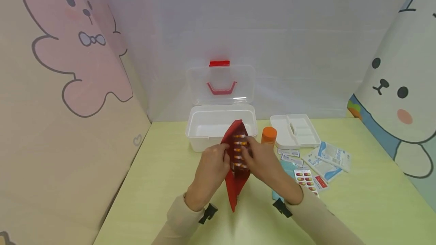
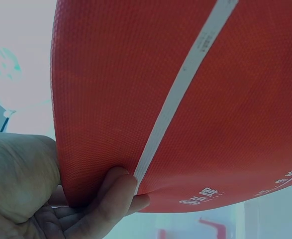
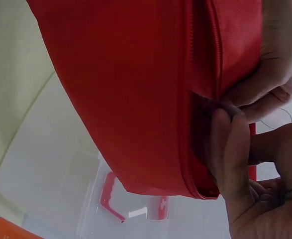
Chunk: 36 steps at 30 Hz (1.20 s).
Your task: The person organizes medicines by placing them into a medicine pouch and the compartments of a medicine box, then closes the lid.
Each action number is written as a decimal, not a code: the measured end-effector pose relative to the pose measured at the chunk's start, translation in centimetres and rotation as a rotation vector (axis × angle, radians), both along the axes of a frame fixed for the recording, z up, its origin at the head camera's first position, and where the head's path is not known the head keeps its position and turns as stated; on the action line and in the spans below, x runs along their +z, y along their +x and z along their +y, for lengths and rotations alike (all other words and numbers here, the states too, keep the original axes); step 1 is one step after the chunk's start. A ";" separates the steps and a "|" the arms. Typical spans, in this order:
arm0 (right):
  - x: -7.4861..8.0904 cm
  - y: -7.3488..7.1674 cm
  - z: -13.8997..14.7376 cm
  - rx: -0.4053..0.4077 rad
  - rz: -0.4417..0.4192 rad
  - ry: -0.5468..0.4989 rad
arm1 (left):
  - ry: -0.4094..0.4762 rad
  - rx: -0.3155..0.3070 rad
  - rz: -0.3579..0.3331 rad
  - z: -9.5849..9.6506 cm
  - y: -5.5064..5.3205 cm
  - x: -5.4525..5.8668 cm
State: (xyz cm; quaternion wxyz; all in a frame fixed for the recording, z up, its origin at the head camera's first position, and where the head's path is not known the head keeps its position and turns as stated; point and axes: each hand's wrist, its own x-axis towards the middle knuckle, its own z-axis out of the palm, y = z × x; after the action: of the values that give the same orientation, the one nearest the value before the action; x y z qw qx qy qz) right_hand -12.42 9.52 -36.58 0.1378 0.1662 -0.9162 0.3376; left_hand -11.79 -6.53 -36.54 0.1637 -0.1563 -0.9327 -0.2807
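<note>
My left hand (image 1: 210, 167) grips the side of a red zip pouch (image 1: 235, 190), which it holds up above the table. In the left wrist view the fingers (image 2: 117, 191) curl round the lower edge of the pouch, beside a pale stripe. At the pouch's unzipped mouth, my right hand (image 1: 267, 163) pinches a blister pack of orange-and-white capsules (image 1: 239, 150). The right wrist view shows the dark edge of that pack (image 3: 201, 103) partly inside the mouth, between the two zipper edges. The rest of the pack is hidden by the pouch and fingers.
Behind the hands stands a white box (image 1: 199, 143) with its clear lid (image 1: 195, 86) raised. To its right are an orange-capped bottle (image 1: 269, 134) and a white compartment tray (image 1: 282, 131). Another blister pack (image 1: 304, 180), flat packets (image 1: 335, 156) and a teal item (image 1: 289, 167) lie at right.
</note>
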 end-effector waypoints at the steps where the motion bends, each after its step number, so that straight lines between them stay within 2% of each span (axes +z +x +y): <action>1: -0.1 -0.2 -0.1 -0.011 0.003 0.019 | 0.000 -0.006 0.002 0.1 0.0 0.1; 5: -0.9 -1.0 -0.5 -0.064 0.027 0.092 | -0.003 -0.028 0.000 0.5 0.2 0.2; 13: -2.0 -2.4 -1.4 -0.128 0.030 0.141 | 0.015 -0.043 -0.044 0.9 0.4 0.0; 23: -3.6 -3.4 -2.0 -0.135 0.038 0.261 | 0.030 -0.061 -0.031 1.3 0.6 -0.3; 29: -4.5 -3.9 -1.9 -0.136 -0.010 0.277 | 0.024 -0.065 -0.016 1.4 0.6 -0.6; 33: -4.7 -4.0 -1.8 -0.123 -0.006 0.293 | 0.014 -0.058 0.002 1.4 0.6 -0.7; 36: -4.6 -3.9 -1.9 -0.132 -0.040 0.283 | 0.004 -0.050 0.008 1.4 0.5 -0.8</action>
State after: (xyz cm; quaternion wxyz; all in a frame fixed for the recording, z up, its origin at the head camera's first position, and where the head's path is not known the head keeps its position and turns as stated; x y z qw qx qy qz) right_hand -16.31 7.61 -41.18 0.1165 0.1166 -0.9661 0.1988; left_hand -11.25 -5.14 -37.30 0.1607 -0.1805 -0.9273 -0.2860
